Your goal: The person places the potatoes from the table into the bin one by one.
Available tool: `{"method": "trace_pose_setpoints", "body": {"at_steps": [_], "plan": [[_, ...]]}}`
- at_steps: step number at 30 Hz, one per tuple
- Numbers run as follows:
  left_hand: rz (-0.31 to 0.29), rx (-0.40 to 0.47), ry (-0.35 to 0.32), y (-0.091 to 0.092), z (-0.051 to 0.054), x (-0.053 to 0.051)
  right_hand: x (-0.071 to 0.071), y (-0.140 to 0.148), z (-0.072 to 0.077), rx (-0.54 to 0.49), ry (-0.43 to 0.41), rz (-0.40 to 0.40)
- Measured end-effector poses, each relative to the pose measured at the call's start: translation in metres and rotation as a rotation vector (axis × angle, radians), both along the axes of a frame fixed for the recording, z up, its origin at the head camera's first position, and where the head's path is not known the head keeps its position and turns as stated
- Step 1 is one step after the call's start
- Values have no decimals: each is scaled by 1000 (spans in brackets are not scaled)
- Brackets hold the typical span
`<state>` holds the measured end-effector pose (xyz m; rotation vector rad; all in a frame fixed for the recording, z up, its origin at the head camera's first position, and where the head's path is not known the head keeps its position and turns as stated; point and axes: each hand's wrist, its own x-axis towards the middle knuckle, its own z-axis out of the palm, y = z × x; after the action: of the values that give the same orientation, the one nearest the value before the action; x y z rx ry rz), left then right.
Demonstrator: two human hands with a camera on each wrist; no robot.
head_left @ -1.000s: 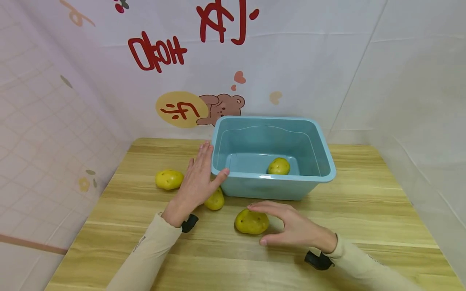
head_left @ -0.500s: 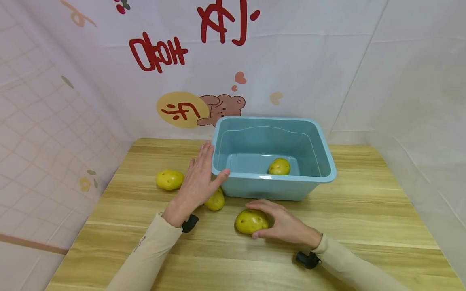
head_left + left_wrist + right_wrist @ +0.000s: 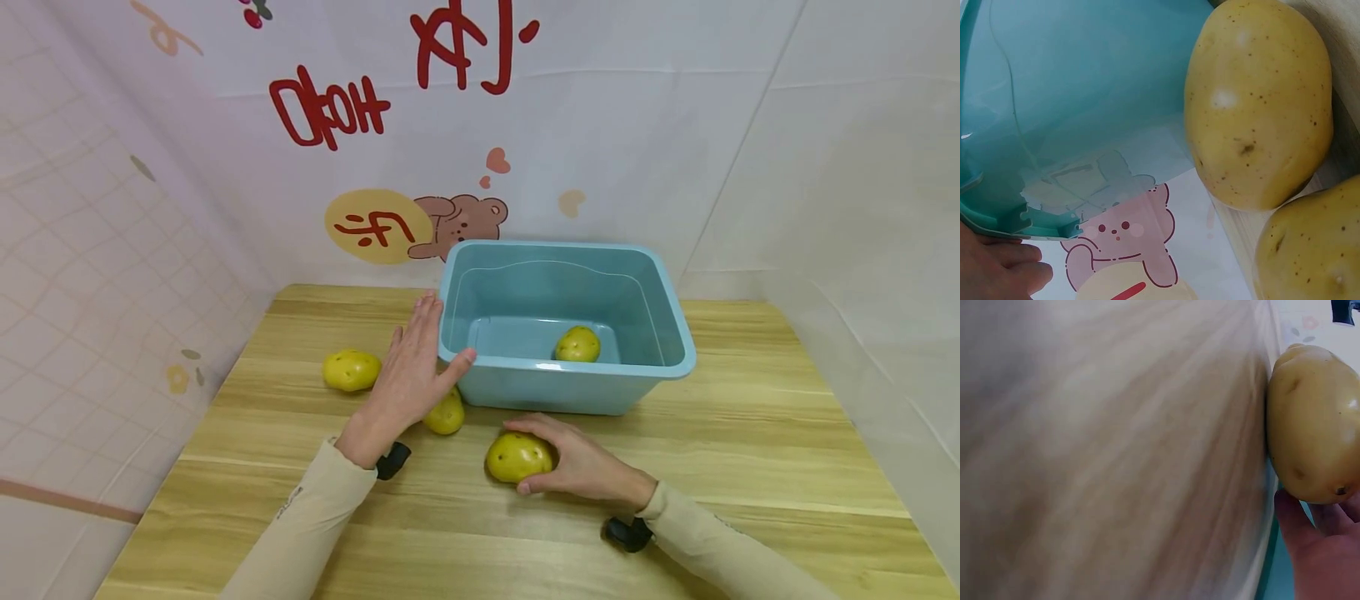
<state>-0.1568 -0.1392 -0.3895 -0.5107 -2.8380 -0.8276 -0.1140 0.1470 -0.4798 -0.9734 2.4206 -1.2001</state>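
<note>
At the left end of the light blue plastic bin (image 3: pixel 555 387), my left hand (image 3: pixel 408 367) lies with its fingers extended along the side. Its thumb touches the front rim corner. In the left wrist view its fingertips (image 3: pixel 1019 265) meet the rim. My right hand (image 3: pixel 581 462) grips a yellow potato (image 3: pixel 517 457) on the table in front of the bin, thumb on the near side and fingers on the far side. The right wrist view shows that potato (image 3: pixel 1316 425) against the fingers (image 3: pixel 1297 519). Inside the bin lies another potato (image 3: pixel 577 343).
One potato (image 3: pixel 444 412) sits beside the bin's front left corner, partly hidden by the left hand. Farther left is another potato (image 3: pixel 351 370). The wooden table (image 3: pixel 750 400) meets a printed white backdrop (image 3: pixel 615 125) behind the bin.
My right hand has moved left onto the potato, and its thumb and fingers have closed around it. The left hand and the bin have stayed in place.
</note>
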Motion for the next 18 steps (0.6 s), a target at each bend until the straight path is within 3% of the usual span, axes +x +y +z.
{"method": "trace_pose_setpoints", "body": {"at_steps": [18], "plan": [[9,-13,19,1,0,-1,-1,0,-7,26,-24,14]]}}
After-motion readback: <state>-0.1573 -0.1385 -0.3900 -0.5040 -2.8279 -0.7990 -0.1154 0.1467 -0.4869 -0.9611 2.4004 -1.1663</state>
